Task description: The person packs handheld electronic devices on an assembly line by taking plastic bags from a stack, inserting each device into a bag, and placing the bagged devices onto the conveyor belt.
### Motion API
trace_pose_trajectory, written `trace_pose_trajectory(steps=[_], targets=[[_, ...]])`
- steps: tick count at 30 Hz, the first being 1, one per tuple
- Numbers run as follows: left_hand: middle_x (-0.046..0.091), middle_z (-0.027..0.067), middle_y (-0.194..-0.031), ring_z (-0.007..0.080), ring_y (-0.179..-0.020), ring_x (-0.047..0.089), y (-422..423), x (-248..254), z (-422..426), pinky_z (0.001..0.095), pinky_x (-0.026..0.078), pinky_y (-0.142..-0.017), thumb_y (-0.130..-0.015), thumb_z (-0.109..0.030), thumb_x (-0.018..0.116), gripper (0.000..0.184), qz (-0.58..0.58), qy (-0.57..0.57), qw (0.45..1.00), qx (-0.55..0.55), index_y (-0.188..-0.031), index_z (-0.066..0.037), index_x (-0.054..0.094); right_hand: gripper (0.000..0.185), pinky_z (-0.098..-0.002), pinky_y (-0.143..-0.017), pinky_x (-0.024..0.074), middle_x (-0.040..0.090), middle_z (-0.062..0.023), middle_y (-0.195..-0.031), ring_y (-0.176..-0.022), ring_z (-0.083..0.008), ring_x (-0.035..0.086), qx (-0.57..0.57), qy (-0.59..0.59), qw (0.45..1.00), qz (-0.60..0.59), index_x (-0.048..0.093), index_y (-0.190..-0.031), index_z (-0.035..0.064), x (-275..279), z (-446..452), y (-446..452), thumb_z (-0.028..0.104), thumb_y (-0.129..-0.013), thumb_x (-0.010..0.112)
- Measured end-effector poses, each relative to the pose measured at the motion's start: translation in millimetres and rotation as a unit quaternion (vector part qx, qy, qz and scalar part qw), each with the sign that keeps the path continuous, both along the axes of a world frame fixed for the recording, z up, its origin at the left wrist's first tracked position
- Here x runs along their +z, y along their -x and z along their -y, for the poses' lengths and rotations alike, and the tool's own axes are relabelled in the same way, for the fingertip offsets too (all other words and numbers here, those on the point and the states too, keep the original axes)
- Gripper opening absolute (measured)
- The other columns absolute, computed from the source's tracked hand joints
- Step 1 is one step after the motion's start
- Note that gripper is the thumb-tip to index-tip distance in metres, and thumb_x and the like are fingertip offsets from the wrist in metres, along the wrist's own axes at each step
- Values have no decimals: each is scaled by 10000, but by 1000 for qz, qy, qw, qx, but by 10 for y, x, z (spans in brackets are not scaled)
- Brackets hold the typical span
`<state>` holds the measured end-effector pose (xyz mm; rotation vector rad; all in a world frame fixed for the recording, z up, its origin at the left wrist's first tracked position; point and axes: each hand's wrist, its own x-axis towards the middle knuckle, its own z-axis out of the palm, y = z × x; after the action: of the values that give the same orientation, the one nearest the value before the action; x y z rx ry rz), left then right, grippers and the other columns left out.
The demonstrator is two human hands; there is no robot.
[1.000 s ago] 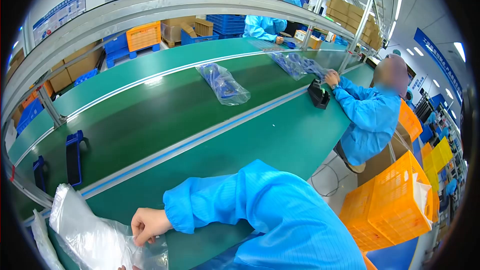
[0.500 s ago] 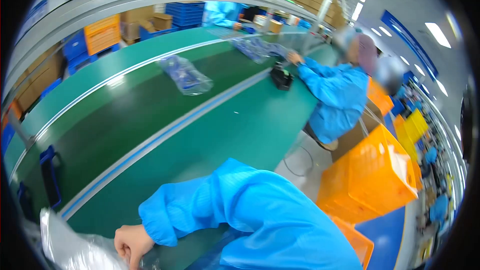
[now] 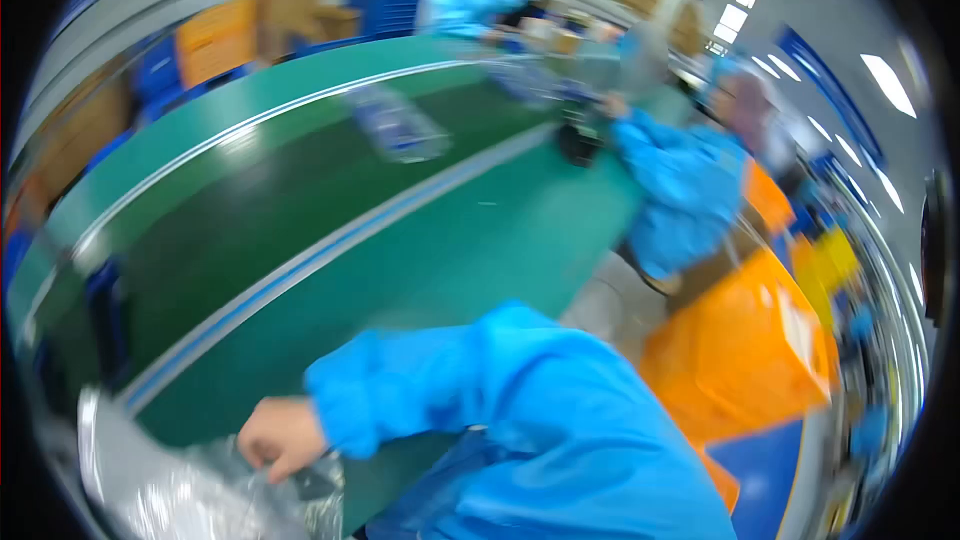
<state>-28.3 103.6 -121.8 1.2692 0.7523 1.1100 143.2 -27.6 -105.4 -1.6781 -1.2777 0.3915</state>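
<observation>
My right hand (image 3: 283, 437) is at the lower left, with its blue sleeve (image 3: 430, 380) reaching across from the right. Its fingers are curled and closed on the edge of a clear plastic bag (image 3: 320, 488). Beside and under this lies more shiny clear plastic (image 3: 190, 495), apparently a pile of bags, running down out of view. My left hand does not show. Motion blur softens the hand and the bag.
A packed clear bag with blue contents (image 3: 395, 125) lies on the green conveyor belt (image 3: 270, 195). Dark blue-edged items (image 3: 105, 315) lie at the left. Further along, a co-worker in blue (image 3: 690, 180) stands by a black tape dispenser (image 3: 578, 140). Orange crates (image 3: 740, 350) stand at the right.
The view has shifted and blurred. My right hand appears slightly higher and further right, and more of the clear bag shows below its fingers. The packed bag appears further right and higher.
</observation>
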Motion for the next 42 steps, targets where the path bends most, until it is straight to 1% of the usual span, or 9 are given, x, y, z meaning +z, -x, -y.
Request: trace_pose_trajectory(steps=[3, 8, 13, 17, 20, 23, 27, 30, 42], targets=[[501, 63, -923, 151, -798, 482, 289, -147, -227, 283, 431, -689, -925, -265, 462, 403, -53, 34, 996, 60, -1201, 28, 444, 307, -253, -554, 444, 604, -13, -697, -644, -77, 543, 43, 66, 987, -142, 634, -897, 56, 341, 86, 16, 284, -729, 752], [520, 36, -905, 145, -758, 515, 510, 237, -428, 309, 438, -639, -940, -208, 448, 335, 213, 97, 969, 76, -1245, -78, 396, 234, -245, -605, 488, 649, -41, -839, -741, -96, 589, 5, 174, 953, -248, 641, -958, 42, 514, -140, -274, 243, -840, 631], [478, 27, -1001, 135, -924, 470, 589, 771, -563, 285, 414, -765, -881, -81, 482, 375, 273, 77, 949, 136, -1240, -68, 372, 278, -239, -480, 459, 632, -77, -766, -581, -124, 590, -115, 166, 975, -96, 645, -901, 14, 243, -711, -858, 266, -784, 640], [475, 35, -1000, 143, -927, 475, 920, 887, -967, 273, 414, -779, -784, 45, 519, 512, 412, -81, 907, 37, -1261, -58, 365, 597, -422, -830, 465, 619, -215, -987, -950, -388, 583, -283, 249, 921, 95, 619, -1002, -12, 2, -1540, -1379, 530, -753, 582], [461, 35, -898, 140, -810, 473, 887, 1084, -1001, 268, 419, -740, -729, 85, 520, 437, 367, -134, 912, 122, -1127, -71, 430, 818, -422, -938, 408, 405, -312, -1250, -1110, -416, 473, -328, 328, 880, 102, 546, -1073, -93, 4, -1949, -1630, 626, -689, 607], [448, 29, -865, 155, -779, 487, 914, 1079, -1145, 326, 436, -718, -780, 42, 483, 272, 343, -187, 920, 13, -1010, -86, 416, 838, -422, -943, 408, 397, -287, -1272, -1129, -407, 461, -385, 301, 868, 85, 514, -1141, -82, -138, -2187, -1668, 576, -650, 682], [403, 19, -822, 148, -735, 464, 752, 1148, -1091, 329, 435, -692, -745, 61, 470, 259, 299, -83, 949, 56, -946, -81, 391, 683, -375, -946, 406, 555, -242, -1120, -1062, -357, 533, -420, 154, 891, -75, 514, -1152, -101, -192, -2236, -1725, 239, -617, 769], [403, 16, -831, 98, -708, 457, 678, 1149, -1127, 259, 427, -653, -794, 37, 494, 203, 171, -70, 982, 39, -937, -69, 397, 375, -349, -804, 463, 617, -117, -974, -880, -249, 581, -338, -78, 901, -263, 599, -1016, -40, -453, -2199, -2003, -22, -644, 639], [483, -10, -496, 36, -439, 403, 62, 1045, -953, 209, 269, -431, -810, -98, 616, 82, -171, -144, 970, 91, -847, -32, 584, 545, -381, -946, 404, 480, -154, -1254, -1136, -268, 490, -9, -196, 859, -472, 352, -1331, -14, 377, -428, -1231, 81, -830, 544]])
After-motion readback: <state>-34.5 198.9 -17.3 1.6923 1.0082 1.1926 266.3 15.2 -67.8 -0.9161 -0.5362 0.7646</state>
